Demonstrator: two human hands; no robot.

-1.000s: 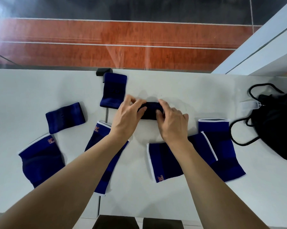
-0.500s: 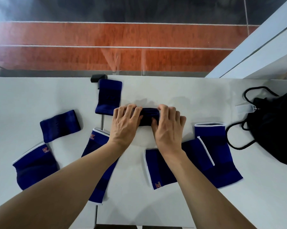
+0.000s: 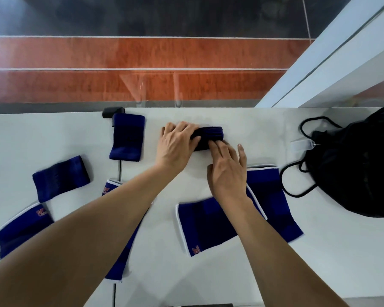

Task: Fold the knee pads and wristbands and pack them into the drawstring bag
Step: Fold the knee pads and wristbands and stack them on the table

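Head view: our left hand [image 3: 176,145] grips the folded wristband [image 3: 210,138] on the desk [image 3: 231,273]; right hand [image 3: 227,171], fingers spread, presses its near edge.

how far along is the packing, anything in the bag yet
Nothing visibly packed: the black drawstring bag lies at the right, contents hidden. In hand: the left hand and right hand press one folded dark band. Left: two wristbands and four knee pads lie flat on the table.
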